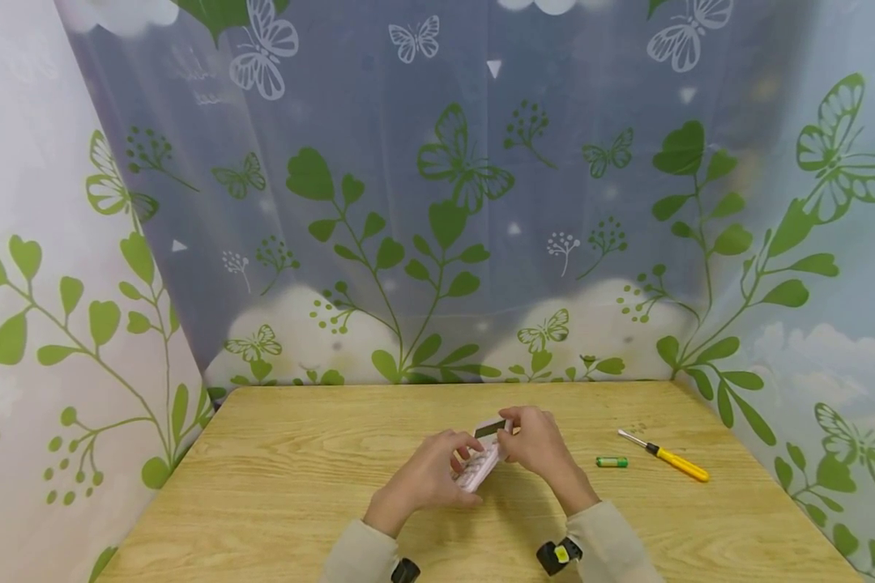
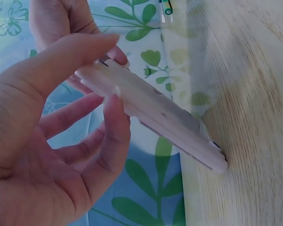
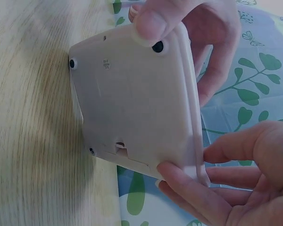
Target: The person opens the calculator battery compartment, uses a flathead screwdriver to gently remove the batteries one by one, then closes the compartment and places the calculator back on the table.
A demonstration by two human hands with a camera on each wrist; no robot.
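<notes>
Both hands hold a pale pink calculator [image 1: 479,465] tilted above the table. My left hand [image 1: 426,474] grips its lower end, fingers over the key side. In the right wrist view the left thumb [image 3: 153,23] lies beside a black rubber foot. My right hand [image 1: 543,441] pinches the end with the dark display [image 1: 491,428]. The calculator's back [image 3: 127,89] faces the right wrist camera, with a small latch notch [image 3: 121,149] near the right hand's fingers. In the left wrist view the calculator [image 2: 151,108] appears edge-on.
A green battery [image 1: 612,462] lies right of the hands. Beyond it is a screwdriver [image 1: 681,462] with a yellow handle, its tip pointing back and left. The wooden table [image 1: 284,478] meets a leaf-and-butterfly patterned curtain [image 1: 408,267] at the back and sides.
</notes>
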